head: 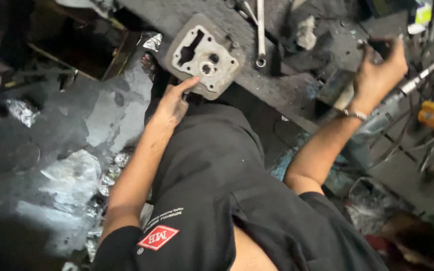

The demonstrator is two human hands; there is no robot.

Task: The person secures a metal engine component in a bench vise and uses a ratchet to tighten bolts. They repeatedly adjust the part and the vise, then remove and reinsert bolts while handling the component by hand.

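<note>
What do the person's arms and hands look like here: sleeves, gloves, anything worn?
Both hands are bare, no gloves. The left hand has nothing on its wrist. The right hand has a thin metallic bracelet at the wrist. Both forearms are uncovered; short black sleeves end near the elbows. The left sleeve carries a red diamond-shaped patch with white edging.

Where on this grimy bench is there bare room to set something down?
Bare bench lies between the metal plate, touched by the left hand, and the wrench. Around the raised right hand it is crowded with tools and wires.
</note>
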